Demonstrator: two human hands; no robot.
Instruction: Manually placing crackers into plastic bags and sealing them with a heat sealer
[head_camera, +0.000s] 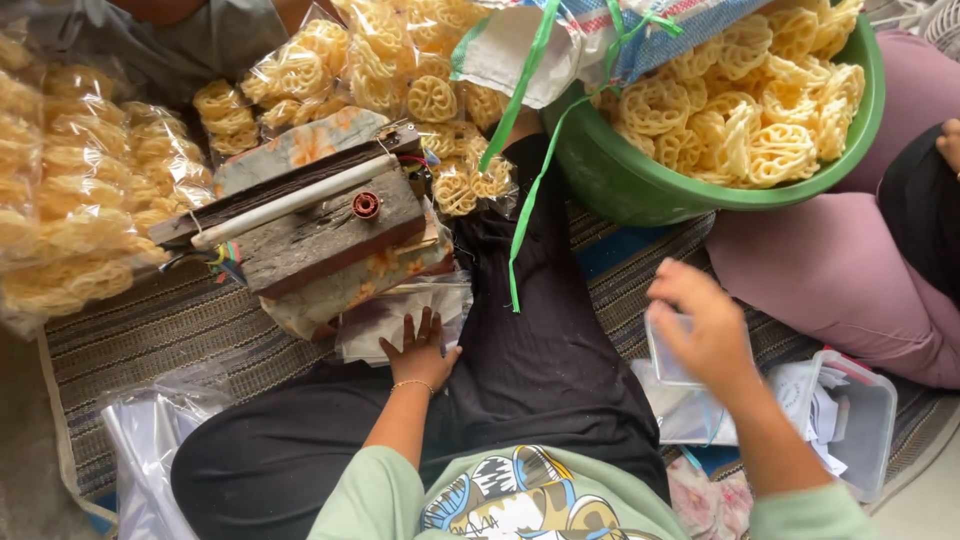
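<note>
Left hand (420, 348): lay flat, fingers spread, palm down on a stack of clear plastic bags (385, 320) beside the person's left knee; a thin bracelet (412, 384) sat at the wrist. It gripped nothing.

Right hand (700, 325): raised above the woven mat (150, 330), fingers curled around a small clear plastic bag (668, 352), which hung just under the palm, above more loose plastic. The hand was slightly blurred.

Wooden sealing block (320, 215): weathered boards with a pale bar along the top and a small red knob in the middle, coloured wires at its left end. It stood on the mat just beyond the bag stack, close to the left hand but not touching it.

Green basin (640, 185): round, filled with yellow lattice crackers (745, 95), set at the upper right against another person's mauve-clad leg (830, 270). A striped sack with green ribbon (525, 150) drooped over its rim.

Packed cracker bags (90, 180): clear bags filled with the same crackers, heaped along the left edge and across the top.

Clear lidded box (860, 420): at the lower right, holding white paper slips, near the right forearm.

Person's legs in black trousers (530, 340), crossed, centre.
</note>
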